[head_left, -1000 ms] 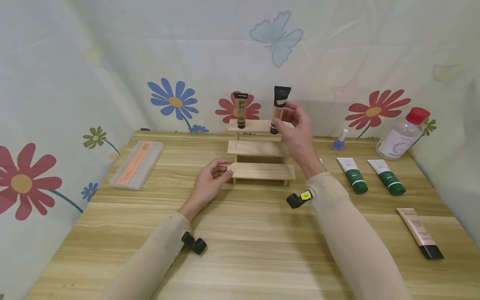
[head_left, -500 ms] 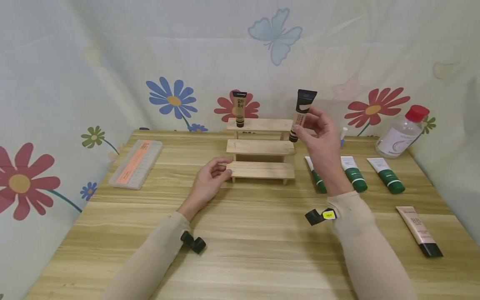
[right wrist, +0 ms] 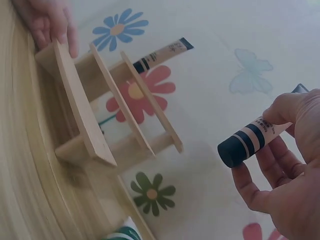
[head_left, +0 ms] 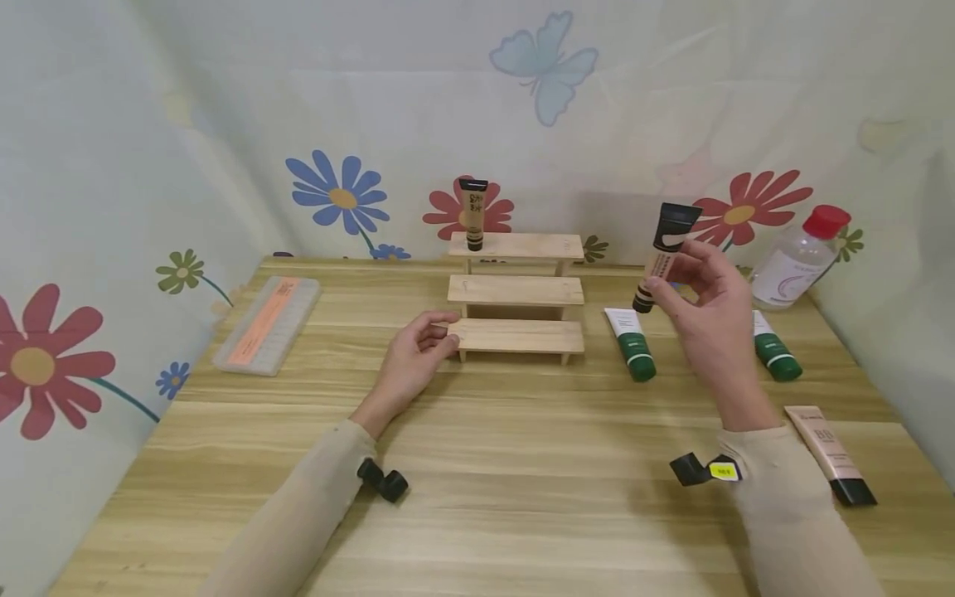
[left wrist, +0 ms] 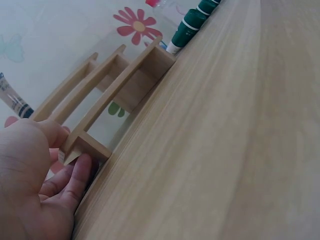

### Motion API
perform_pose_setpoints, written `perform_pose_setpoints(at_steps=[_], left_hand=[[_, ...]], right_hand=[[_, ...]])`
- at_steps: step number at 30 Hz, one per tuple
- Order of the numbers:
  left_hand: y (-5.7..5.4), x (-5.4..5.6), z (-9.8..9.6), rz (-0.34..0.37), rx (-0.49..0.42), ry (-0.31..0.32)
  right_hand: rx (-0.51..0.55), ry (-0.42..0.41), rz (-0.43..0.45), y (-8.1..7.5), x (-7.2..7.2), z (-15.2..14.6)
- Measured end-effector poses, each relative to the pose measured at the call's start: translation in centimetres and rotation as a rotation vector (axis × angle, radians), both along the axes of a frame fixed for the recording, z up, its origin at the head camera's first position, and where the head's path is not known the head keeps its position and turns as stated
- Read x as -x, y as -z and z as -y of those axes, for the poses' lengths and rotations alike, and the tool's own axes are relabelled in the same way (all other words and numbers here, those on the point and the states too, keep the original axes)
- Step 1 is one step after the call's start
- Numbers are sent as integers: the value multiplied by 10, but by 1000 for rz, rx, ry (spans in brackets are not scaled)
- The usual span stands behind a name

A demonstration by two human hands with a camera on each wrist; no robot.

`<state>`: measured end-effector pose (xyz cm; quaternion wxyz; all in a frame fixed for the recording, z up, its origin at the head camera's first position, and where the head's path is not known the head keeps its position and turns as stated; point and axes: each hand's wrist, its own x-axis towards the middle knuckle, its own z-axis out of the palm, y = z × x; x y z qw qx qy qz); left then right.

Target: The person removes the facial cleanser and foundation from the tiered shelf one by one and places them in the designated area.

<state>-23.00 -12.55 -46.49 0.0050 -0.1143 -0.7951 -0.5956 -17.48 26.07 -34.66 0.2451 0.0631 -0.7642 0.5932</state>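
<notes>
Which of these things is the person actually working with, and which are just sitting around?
Seemingly in use:
held tube, pinched by the right hand
wooden stand, gripped at one end by the left hand
standing tube, up on that stand

Probably just sitting around:
clear case
green-and-white tubes
pink BB tube
red-capped bottle

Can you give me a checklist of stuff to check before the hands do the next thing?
1. Right hand has the small black-ended tube: ok, it's pinched in the fingers.
2. That tube is standing on the wooden stand: not ok, it's tilted in the air beside it.
3. Left hand is holding the stand: ok, at its lower left end.
4. The other small tube is upright on the top step: ok.
5. Grip is tight enough: cannot tell.
</notes>
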Motion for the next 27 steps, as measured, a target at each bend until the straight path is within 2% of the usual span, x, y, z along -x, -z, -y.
perform_pose_setpoints(at_steps=[5,9,15,20,27], left_hand=[[-1,0,3,0,13,-3],[0,0,4,-1,16,-4],[1,-1,3,9,14,2],[1,-1,0,9,11,7],[0,-1,-1,23,-3,-7]], right_hand=[[5,50,33,0,-11,-19],[25,84,22,-1,-16,-30],[-30,177,44,2,-29,-48],[-83,245,110,13,-45,-63],[-81,265,160,35,-66,-79]])
